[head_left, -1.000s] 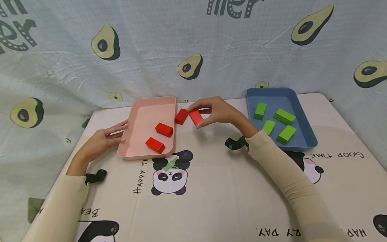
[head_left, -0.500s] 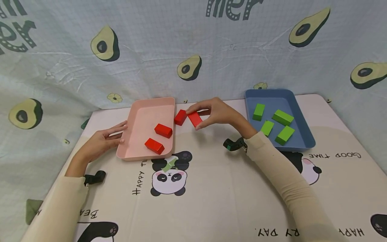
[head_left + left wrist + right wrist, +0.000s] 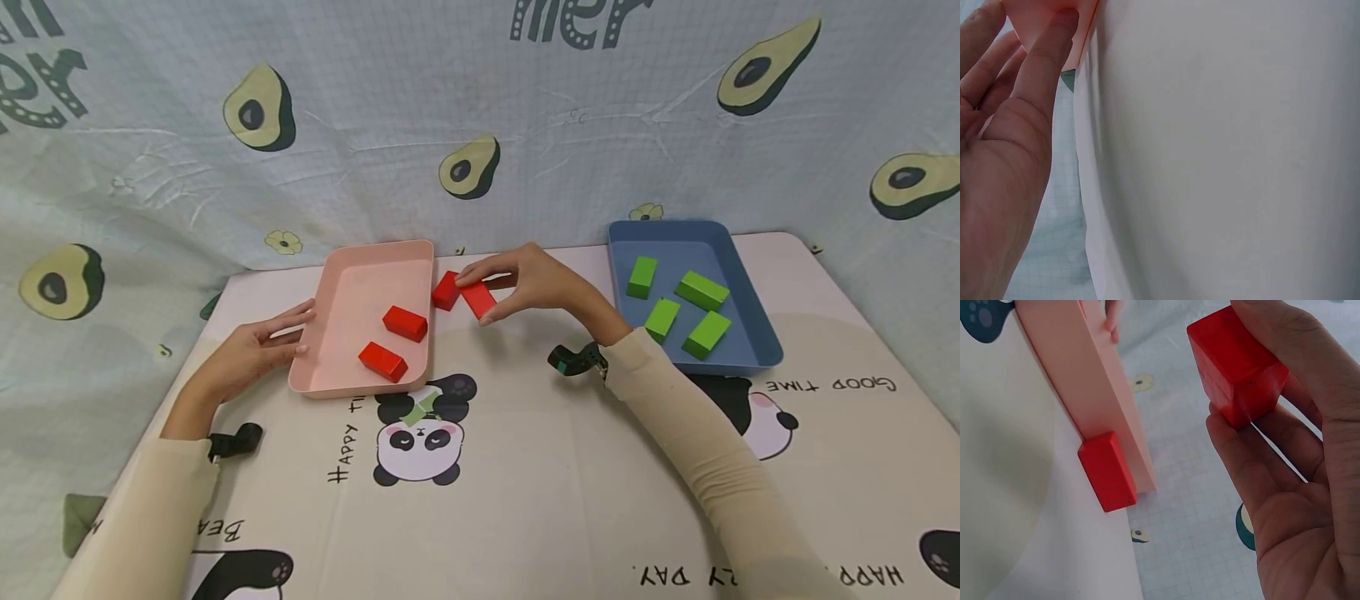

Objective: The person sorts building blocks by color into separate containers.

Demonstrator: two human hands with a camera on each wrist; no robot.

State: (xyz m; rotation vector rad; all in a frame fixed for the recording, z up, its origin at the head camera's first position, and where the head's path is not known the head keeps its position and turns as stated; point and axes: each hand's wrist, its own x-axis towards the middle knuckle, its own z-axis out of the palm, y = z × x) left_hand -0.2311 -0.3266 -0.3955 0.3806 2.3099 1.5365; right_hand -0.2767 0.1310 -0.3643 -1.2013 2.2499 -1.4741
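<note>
My right hand [image 3: 532, 282] pinches a red block [image 3: 477, 301] between thumb and fingers, held up off the table in the right wrist view. Just left of it, a second red block [image 3: 1108, 472] rests on the table against the outer right wall of the pink tray [image 3: 360, 283]. Inside that tray lie two more red blocks, one farther back [image 3: 406, 323] and one nearer me [image 3: 383, 362]. Along the tray's left side, my left hand [image 3: 258, 354] touches the outer wall with extended fingers; in the left wrist view a fingertip presses on the pink wall [image 3: 1035, 15].
To the right stands a blue tray [image 3: 753, 308] with several green blocks [image 3: 702, 290] in it; my right forearm passes by its near left corner. A panda-print cloth [image 3: 525, 500] covers the table. Behind the trays hangs an avocado-print curtain [image 3: 360, 167].
My right hand, still pinching the red block, has shifted slightly left toward the block beside the pink tray. My left hand stays at the tray's side.
</note>
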